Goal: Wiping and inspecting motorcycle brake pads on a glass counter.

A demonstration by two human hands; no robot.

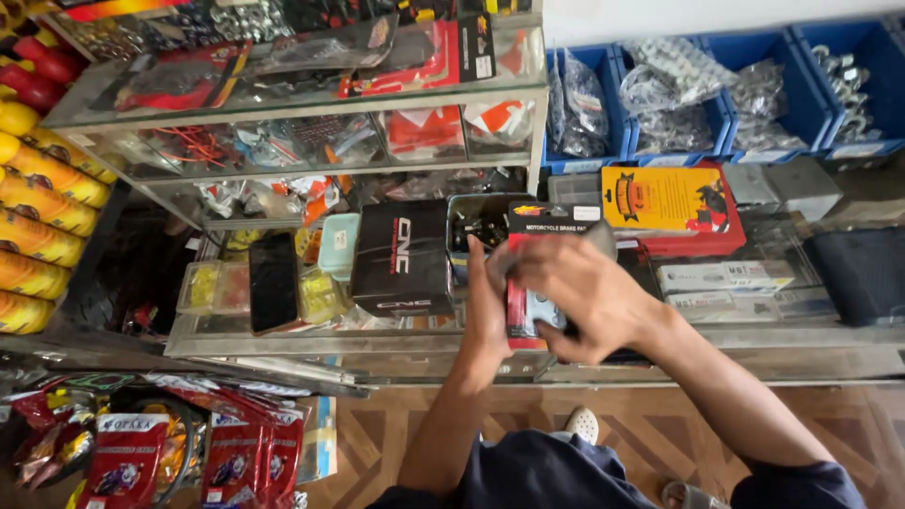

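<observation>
— What's in front of you?

— A glass counter crowded with parts; blue bins fill the upper right of the frame.

— And your hands?

— Together at centre frame. My left hand and right hand both clamp a red blister pack held over the counter, beside a black box.

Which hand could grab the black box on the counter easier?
Probably the left hand. It is next to the black box, while the right hand lies across the red packet farther away. Both hands hold that packet, though.
</observation>
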